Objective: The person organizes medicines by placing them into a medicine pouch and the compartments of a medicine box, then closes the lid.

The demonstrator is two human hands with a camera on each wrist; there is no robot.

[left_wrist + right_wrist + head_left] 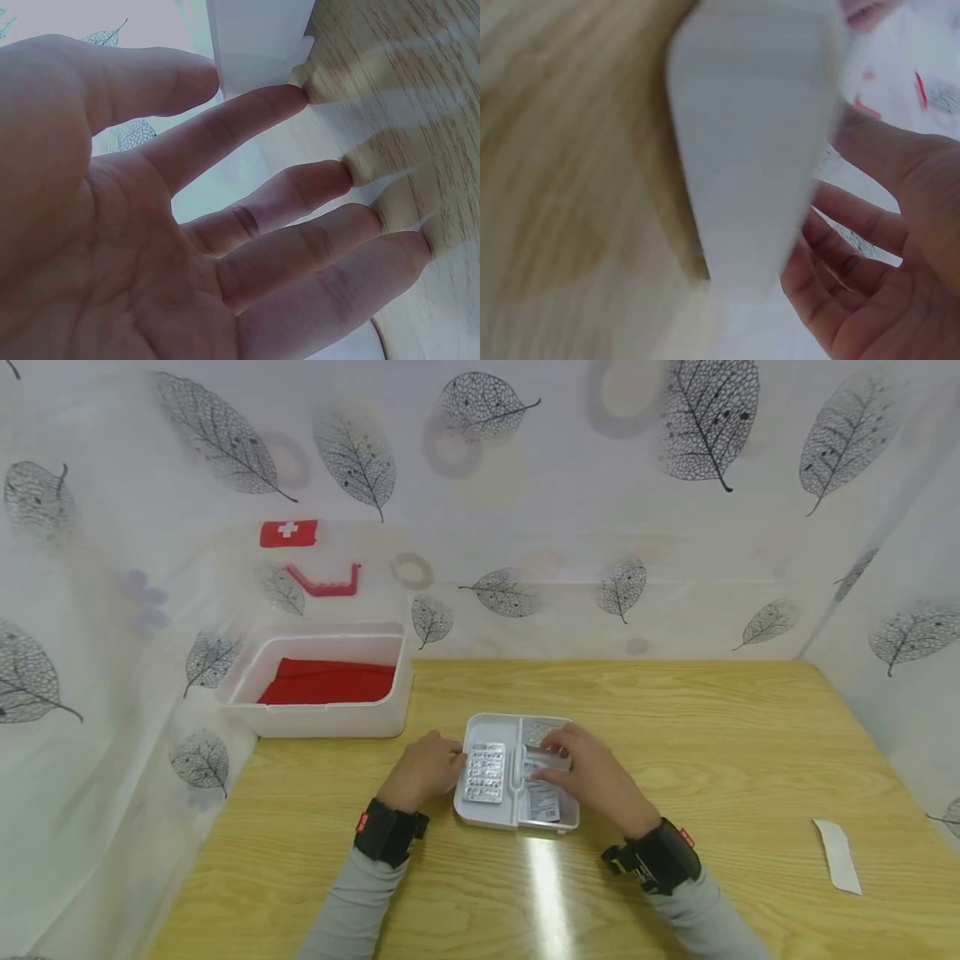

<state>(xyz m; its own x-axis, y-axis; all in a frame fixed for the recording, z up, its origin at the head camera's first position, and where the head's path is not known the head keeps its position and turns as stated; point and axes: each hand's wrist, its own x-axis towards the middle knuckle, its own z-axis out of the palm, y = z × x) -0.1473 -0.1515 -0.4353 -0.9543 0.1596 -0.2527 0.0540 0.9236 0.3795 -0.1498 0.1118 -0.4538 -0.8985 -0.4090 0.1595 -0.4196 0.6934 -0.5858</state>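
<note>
A white divided tray (491, 728) lies on the table, with a raised handle (517, 766) along its middle. Silver blister packs (486, 772) fill part of its left compartment. My left hand (426, 768) is at the tray's left side; in the left wrist view its fingers are nearly straight, thumb tip by the tray's wall (259, 45). My right hand (596, 772) reaches over the right compartment, pinching a small white medicine packet (534, 763) between thumb and fingers. Below it lies another packet (543, 802). In the right wrist view the tray wall (757, 150) hides the fingertips.
A translucent white box (330, 720) with red cloth (333, 681) inside stands at the back left. Above it are a red label with a white cross (288, 533) and a red handle (326, 587). A white strip (837, 856) lies far right. Leaf-patterned sheeting surrounds the table.
</note>
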